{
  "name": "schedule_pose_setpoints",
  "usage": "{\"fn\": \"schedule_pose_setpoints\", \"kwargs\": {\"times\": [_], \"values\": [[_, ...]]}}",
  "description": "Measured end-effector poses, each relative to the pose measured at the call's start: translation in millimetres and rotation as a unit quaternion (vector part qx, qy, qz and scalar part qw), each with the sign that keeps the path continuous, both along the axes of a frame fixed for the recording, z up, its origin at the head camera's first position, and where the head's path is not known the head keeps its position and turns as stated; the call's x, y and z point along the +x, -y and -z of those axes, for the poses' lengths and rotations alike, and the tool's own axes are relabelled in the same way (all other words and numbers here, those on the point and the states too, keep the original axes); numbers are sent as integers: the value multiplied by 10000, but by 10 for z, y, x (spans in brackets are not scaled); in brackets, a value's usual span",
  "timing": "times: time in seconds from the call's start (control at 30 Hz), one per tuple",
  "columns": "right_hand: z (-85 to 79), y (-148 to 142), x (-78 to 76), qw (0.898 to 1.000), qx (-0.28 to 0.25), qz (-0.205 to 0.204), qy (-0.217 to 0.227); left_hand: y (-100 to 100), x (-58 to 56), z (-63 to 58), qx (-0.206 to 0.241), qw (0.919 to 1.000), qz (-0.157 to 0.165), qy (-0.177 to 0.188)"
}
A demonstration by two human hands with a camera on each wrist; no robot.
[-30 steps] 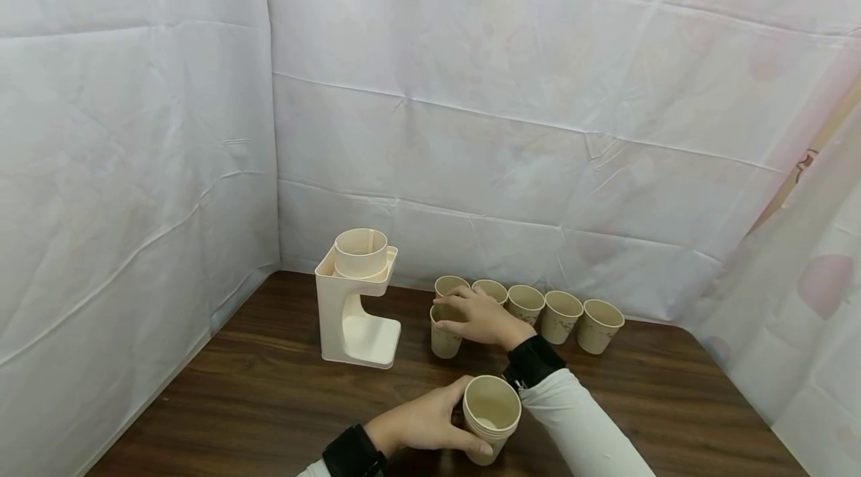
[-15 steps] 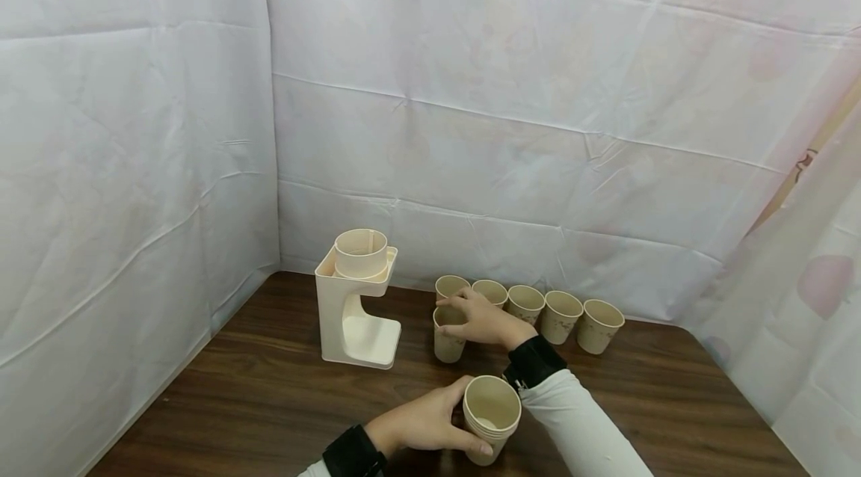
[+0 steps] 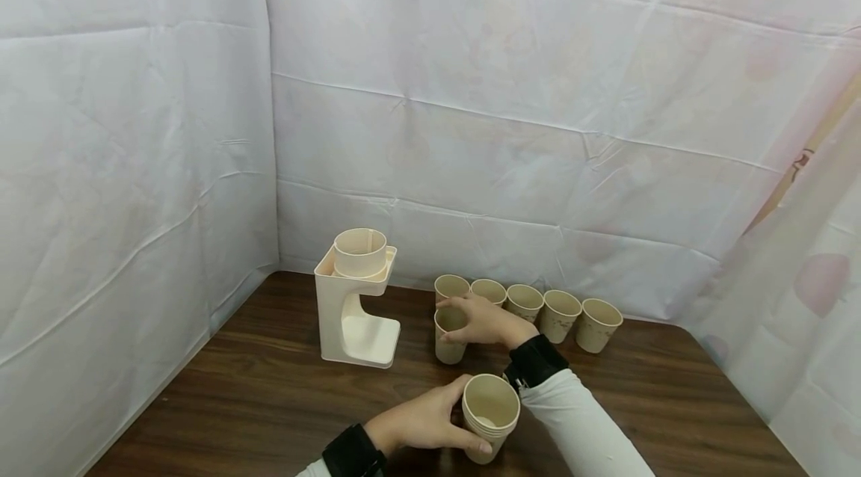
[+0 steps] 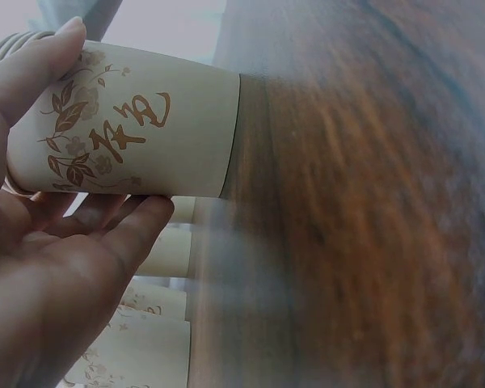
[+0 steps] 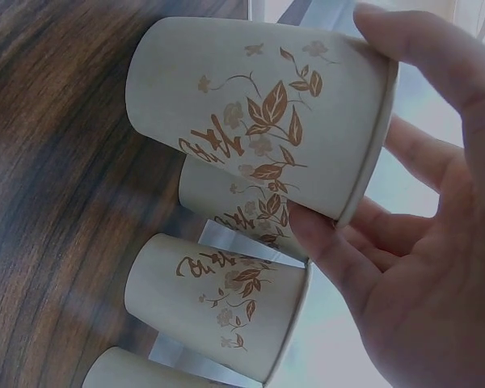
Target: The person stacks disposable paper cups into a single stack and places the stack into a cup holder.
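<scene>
A stack of nested beige paper cups [image 3: 492,406] stands near the front of the table, and my left hand [image 3: 427,416] grips it from the left side. In the left wrist view the thumb and fingers wrap the outermost cup [image 4: 158,121], which bears brown leaves and writing. Farther back, my right hand [image 3: 487,320] holds a single paper cup [image 3: 448,352] near its rim. The right wrist view shows this cup [image 5: 242,97] between thumb and fingers, its base close to the tabletop. Its far side is hidden.
Several paper cups [image 3: 600,326] stand upright in a row along the back, partly behind my right hand. Left of them is a cream plastic stand [image 3: 332,320] with a round holder [image 3: 360,260] on top. White cloth [image 3: 417,148] hangs behind the dark wooden table [image 3: 269,387].
The single cup at my right hand has shifted slightly right and toward me, with the right fingers moving a little. My left hand and the stack have stayed in place.
</scene>
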State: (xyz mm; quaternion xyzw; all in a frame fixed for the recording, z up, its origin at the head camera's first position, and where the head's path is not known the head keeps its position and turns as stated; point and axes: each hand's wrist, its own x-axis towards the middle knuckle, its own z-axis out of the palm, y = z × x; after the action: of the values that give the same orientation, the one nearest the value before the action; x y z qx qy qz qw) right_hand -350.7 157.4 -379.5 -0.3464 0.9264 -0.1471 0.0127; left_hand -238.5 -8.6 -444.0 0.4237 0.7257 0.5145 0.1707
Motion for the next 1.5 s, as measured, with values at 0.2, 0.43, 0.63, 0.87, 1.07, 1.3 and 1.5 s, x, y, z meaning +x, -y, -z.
{"fn": "schedule_pose_setpoints", "kwargs": {"times": [0.2, 0.43, 0.63, 0.87, 1.07, 1.3, 1.5], "values": [[-41, -70, 27, 9997, -112, -214, 35, -8, -3, 16, -12, 10000, -36, -10], [-157, -128, 118, 9994, -212, -258, -103, 2, -20, 19, -81, 10000, -27, 46], [-262, -144, 211, 9991, -247, -254, -240, 27, -17, 0, -39, 10000, -55, 25], [-378, -216, 380, 9985, -345, -225, -366, 66, 19, 2, -181, 9997, -157, 19], [-531, -323, 577, 9969, -528, -142, -570, 45, 41, 14, -155, 9998, -137, 24], [-703, -428, 753, 9928, -764, -270, -885, 45, 34, 14, -104, 9999, -133, 19], [-814, -480, 873, 9914, -793, -272, -1005, 35, 26, 23, -49, 9999, -145, -19]]}}
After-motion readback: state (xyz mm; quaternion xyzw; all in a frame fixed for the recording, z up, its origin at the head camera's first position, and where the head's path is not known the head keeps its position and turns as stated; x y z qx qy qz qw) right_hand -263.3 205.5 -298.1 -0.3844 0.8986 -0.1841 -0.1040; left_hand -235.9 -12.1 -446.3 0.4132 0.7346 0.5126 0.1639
